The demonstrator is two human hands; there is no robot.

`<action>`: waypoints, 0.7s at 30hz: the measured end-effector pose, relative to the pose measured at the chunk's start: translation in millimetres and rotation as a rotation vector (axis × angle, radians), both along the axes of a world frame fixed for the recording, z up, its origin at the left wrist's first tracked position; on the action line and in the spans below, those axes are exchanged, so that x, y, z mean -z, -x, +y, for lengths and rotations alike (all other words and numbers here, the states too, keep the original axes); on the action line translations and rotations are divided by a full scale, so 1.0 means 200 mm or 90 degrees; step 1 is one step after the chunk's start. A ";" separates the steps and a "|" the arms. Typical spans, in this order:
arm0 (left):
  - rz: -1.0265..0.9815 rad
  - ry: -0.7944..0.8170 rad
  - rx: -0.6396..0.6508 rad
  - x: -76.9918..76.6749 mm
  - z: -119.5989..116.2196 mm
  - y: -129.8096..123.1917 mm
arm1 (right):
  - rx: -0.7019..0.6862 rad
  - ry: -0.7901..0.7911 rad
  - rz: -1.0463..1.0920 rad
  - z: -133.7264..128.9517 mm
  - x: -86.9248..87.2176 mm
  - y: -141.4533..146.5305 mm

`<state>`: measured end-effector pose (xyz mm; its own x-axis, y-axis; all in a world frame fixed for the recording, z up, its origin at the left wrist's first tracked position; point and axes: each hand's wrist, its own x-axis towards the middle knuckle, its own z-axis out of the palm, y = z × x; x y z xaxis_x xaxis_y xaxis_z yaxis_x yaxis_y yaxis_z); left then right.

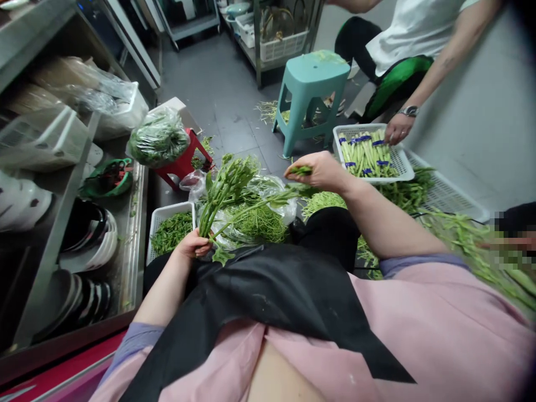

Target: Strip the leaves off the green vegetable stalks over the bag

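My left hand is closed round the lower stems of a bunch of leafy greens that stands upright above my lap. One long stem slants from the bunch toward my right hand, whose fingers are closed on some green tips. Below and beyond the bunch, more thin green stems lie in an open clear plastic bag. A white basket of cut greens stands beside my left hand.
A red stool bears a bagged bundle of greens. Beyond stands a teal stool. At the right, another person's hand touches banded stalks in a white basket. Metal shelves with dishes line the left.
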<state>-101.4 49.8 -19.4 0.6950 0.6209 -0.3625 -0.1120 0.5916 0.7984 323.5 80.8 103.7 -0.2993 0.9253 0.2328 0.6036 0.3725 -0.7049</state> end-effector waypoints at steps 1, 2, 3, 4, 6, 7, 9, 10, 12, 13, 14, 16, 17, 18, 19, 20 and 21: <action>0.007 -0.005 0.007 0.00 0.00 0.00 | -0.082 0.059 -0.051 0.02 -0.02 0.02; 0.011 -0.009 0.013 0.00 0.01 -0.01 | -0.153 0.122 -0.097 0.04 -0.03 0.04; 0.013 -0.012 0.021 0.00 0.01 -0.01 | -0.213 0.188 -0.134 0.06 -0.02 0.06; 0.013 -0.014 0.027 0.00 0.01 -0.02 | -0.261 0.252 -0.161 0.07 -0.01 0.08; 0.017 -0.020 0.037 0.00 0.01 -0.03 | -0.321 0.366 -0.173 0.09 0.04 0.09; 0.021 -0.023 0.042 0.00 0.01 -0.04 | -0.340 0.415 -0.162 0.08 0.07 0.08; 0.033 -0.031 0.048 -0.02 0.02 -0.05 | -0.365 0.492 -0.121 0.07 0.11 0.07; 0.040 -0.036 0.049 -0.02 0.02 -0.05 | -0.373 0.519 -0.104 0.05 0.12 0.06; 0.053 -0.040 0.049 -0.04 0.02 -0.06 | -0.368 0.543 -0.092 0.02 0.13 0.04; 0.059 -0.039 0.051 -0.05 0.02 -0.06 | -0.351 0.537 -0.092 0.01 0.13 0.03; 0.066 -0.036 0.052 -0.05 0.02 -0.07 | -0.323 0.520 -0.091 -0.01 0.14 0.03; 0.078 -0.028 0.054 -0.06 0.02 -0.07 | -0.229 0.467 -0.075 -0.06 0.16 0.04; 0.084 -0.024 0.055 -0.06 0.02 -0.08 | -0.169 0.440 -0.060 -0.08 0.18 0.05; 0.090 -0.019 0.056 -0.06 0.02 -0.09 | -0.105 0.417 -0.042 -0.11 0.21 0.06; 0.095 -0.015 0.055 -0.06 0.01 -0.10 | -0.041 0.396 -0.020 -0.14 0.25 0.08; 0.100 -0.011 0.056 -0.06 0.01 -0.11 | 0.017 0.378 0.004 -0.16 0.29 0.10; 0.105 -0.008 0.057 -0.05 0.00 -0.11 | 0.071 0.359 0.032 -0.18 0.34 0.11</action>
